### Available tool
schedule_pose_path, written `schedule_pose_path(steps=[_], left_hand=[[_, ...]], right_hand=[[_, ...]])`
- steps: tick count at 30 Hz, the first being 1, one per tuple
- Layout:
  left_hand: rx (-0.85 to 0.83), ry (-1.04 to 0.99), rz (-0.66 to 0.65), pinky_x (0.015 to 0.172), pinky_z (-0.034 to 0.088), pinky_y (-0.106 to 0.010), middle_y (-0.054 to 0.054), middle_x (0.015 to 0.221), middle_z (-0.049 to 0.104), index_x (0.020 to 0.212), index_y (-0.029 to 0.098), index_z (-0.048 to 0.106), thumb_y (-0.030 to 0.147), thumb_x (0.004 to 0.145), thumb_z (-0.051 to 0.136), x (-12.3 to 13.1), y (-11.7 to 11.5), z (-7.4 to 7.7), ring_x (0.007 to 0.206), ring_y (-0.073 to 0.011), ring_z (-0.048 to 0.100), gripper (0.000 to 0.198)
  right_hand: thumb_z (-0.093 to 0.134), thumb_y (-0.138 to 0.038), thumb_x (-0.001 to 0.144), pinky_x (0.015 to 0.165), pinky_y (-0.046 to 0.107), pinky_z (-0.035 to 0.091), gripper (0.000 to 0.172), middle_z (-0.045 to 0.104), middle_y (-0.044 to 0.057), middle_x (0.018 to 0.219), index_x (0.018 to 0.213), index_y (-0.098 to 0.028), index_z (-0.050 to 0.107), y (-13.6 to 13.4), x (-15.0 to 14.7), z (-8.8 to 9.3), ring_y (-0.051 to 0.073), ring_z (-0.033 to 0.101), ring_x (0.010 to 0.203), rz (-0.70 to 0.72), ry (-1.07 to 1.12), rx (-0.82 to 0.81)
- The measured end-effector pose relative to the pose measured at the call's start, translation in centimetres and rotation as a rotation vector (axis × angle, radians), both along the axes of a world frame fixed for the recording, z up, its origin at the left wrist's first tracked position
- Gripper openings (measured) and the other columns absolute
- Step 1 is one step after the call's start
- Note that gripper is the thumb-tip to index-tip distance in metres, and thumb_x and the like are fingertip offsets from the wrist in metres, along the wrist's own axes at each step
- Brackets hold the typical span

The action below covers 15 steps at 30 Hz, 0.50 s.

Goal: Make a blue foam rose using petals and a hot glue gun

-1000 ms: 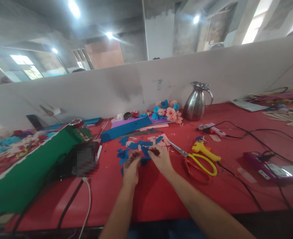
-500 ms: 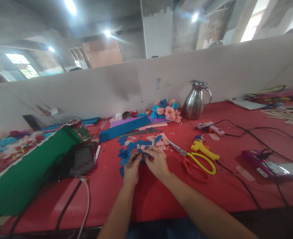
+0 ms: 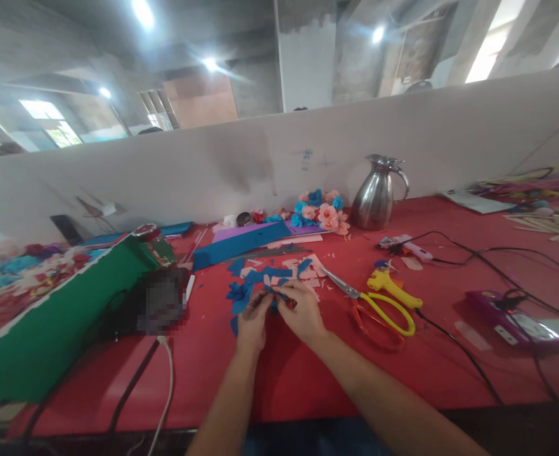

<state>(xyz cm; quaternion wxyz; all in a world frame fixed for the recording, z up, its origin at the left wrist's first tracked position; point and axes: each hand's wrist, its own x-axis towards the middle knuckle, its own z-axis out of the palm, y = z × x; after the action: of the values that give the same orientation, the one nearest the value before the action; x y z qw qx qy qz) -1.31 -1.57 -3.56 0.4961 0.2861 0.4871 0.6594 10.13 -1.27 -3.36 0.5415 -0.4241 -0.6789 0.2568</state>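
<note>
My left hand (image 3: 252, 320) and my right hand (image 3: 300, 310) meet over the red tablecloth (image 3: 308, 373), both pinching a small piece of blue paper (image 3: 274, 294) between their fingertips. More cut blue and pink paper pieces (image 3: 279, 271) lie just beyond the hands. Yellow-handled scissors (image 3: 374, 304) lie shut to the right of my right hand, beside a yellow glue gun (image 3: 391, 286).
A steel jug (image 3: 377, 193) and pink and blue paper flowers (image 3: 320, 212) stand by the grey partition. A rolled blue sheet (image 3: 241, 246) lies behind the scraps. A green roll (image 3: 56, 323) lies left. Black cables (image 3: 479, 259) and a purple power strip (image 3: 502, 313) lie right.
My hands have drawn closer together on the blue paper piece, fingertips now touching it from both sides. Nothing else on the table has moved.
</note>
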Motion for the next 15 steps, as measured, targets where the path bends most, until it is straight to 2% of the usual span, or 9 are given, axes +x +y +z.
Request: schedule_pose_path(steps=[5,9,15], left_hand=[[0.014,-0.02,0.043,0.068,0.044,-0.026,0.0,0.069,0.066,0.067,0.017,0.068,0.024,0.048,0.079,0.2,-0.04,0.11,0.067,-0.014,0.058,0.022],[0.048,-0.005,0.007,0.068,0.044,-0.025,0.001,0.066,0.065,0.064,0.017,0.068,0.023,0.049,0.079,0.33,-0.11,0.24,0.065,-0.0128,0.057,0.02],[0.068,0.019,0.025,0.07,0.044,-0.026,0.0,0.067,0.065,0.064,0.017,0.068,0.026,0.05,0.079,0.42,-0.23,0.34,0.068,-0.0142,0.057,0.02]], right_hand=[[0.053,-0.015,0.079,0.071,0.03,0.052,0.029,0.067,0.005,0.092,0.098,-0.024,0.074,-0.02,0.03,0.04,0.018,0.062,0.078,-0.013,0.01,-0.001],[0.054,-0.014,0.078,0.071,0.03,0.052,0.028,0.068,0.005,0.09,0.096,-0.023,0.074,-0.05,0.09,0.14,0.018,0.062,0.078,-0.01,0.001,-0.001],[0.055,-0.016,0.078,0.07,0.029,0.051,0.024,0.069,0.006,0.086,0.09,-0.021,0.075,0.0,0.11,0.31,0.017,0.062,0.074,-0.014,0.023,-0.017]])
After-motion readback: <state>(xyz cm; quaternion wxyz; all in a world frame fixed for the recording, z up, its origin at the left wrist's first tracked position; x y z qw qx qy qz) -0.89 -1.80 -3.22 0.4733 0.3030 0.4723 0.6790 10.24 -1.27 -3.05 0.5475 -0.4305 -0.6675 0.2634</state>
